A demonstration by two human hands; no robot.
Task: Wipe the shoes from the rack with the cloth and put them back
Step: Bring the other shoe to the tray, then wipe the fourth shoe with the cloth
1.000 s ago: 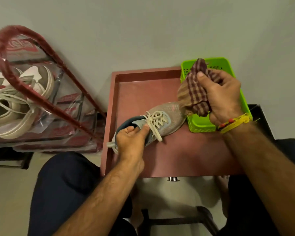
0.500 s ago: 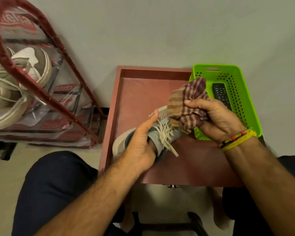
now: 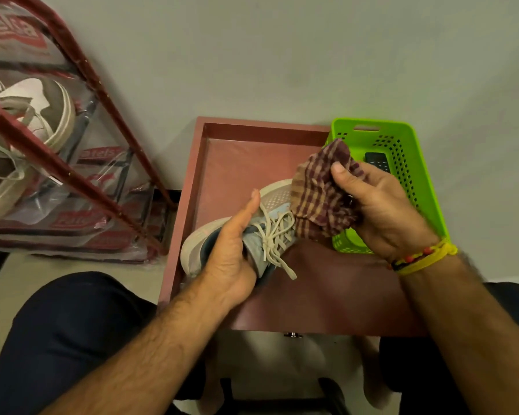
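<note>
A grey and blue sneaker [image 3: 274,202] with cream laces lies tilted on its side over the reddish tray table [image 3: 231,163]. My left hand [image 3: 232,256] grips it around the heel and opening, thumb stretched along the upper. My right hand [image 3: 381,205] holds a bunched maroon and tan checked cloth [image 3: 321,196] against the shoe's toe end. To the left stands the red-framed shoe rack [image 3: 81,172] in clear plastic, with white sneakers [image 3: 27,124] on its shelf.
A bright green perforated basket [image 3: 402,139] sits on the table's right side with a black remote [image 3: 376,160] inside. My knees in dark trousers flank the table's near edge. A pale wall lies behind the table.
My left hand turned the shoe onto its side and shifted its grip over the heel. The cloth in my right hand came down from above the basket onto the shoe's front.
</note>
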